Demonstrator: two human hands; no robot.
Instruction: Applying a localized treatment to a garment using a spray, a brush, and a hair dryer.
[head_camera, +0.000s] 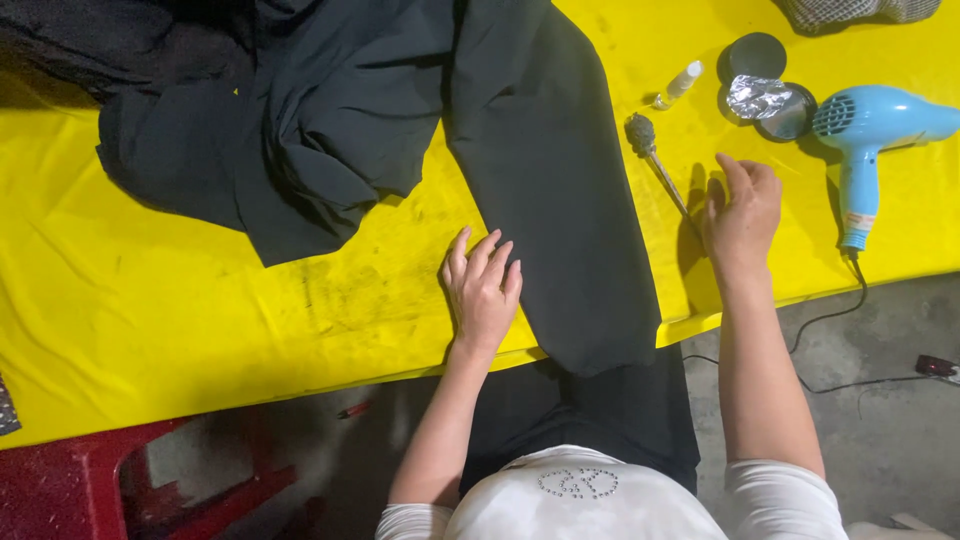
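Under right hand (742, 212), brush (655, 160) head-away lengthwise

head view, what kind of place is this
Probably a small garment workshop: a yellow covered worktable bears black fabric, with a light blue hair dryer and a bare concrete floor.

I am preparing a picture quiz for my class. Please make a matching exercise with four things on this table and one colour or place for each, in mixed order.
Things:
1. hair dryer
2. left hand
3. right hand
4. small bottle

Descriptions:
A. flat on the edge of the dark cloth
B. light blue, at the right end of the yellow table
C. clear with a white cap, beside the round tins
D. at the handle of the brush

Pairs: 1-B, 2-A, 3-D, 4-C
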